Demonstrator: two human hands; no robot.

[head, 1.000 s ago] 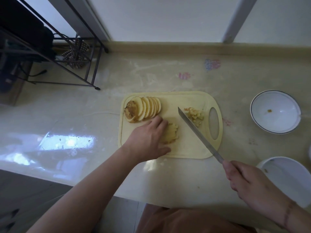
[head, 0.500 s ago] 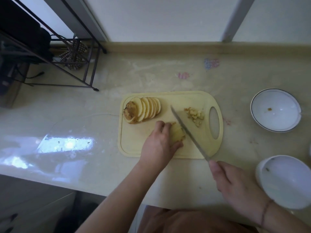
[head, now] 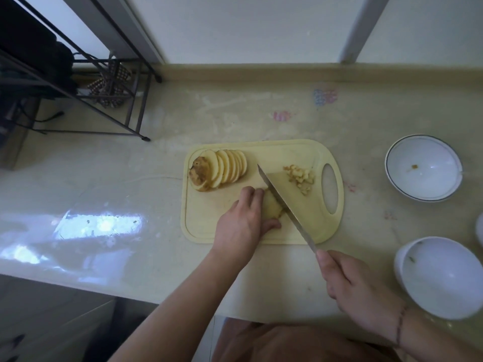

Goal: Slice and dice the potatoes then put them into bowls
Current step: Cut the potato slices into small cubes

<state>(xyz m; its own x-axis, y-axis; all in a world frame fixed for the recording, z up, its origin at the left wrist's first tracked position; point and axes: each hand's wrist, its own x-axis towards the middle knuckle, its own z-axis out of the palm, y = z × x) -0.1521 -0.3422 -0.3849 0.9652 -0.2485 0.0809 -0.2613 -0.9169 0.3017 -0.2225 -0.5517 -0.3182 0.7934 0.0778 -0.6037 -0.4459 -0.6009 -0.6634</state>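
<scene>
A pale yellow cutting board (head: 209, 220) lies on the counter. A fanned row of potato slices (head: 219, 171) sits at its back left. A small heap of diced potato (head: 300, 177) lies near the handle hole. My left hand (head: 243, 223) holds a stack of slices (head: 271, 207) down at the board's middle, fingers curled around it. My right hand (head: 350, 280) grips the handle of a long knife (head: 285, 205), whose blade rests against the stack's right side.
Two white bowls stand at the right: a far one (head: 423, 168) with a tiny scrap inside and a near one (head: 441, 278). A black wire rack (head: 99, 82) occupies the back left. The counter's front edge runs just below my arms.
The knife has swung left from beside the diced heap onto the stack under my left hand. My left hand shifted slightly right with the stack.
</scene>
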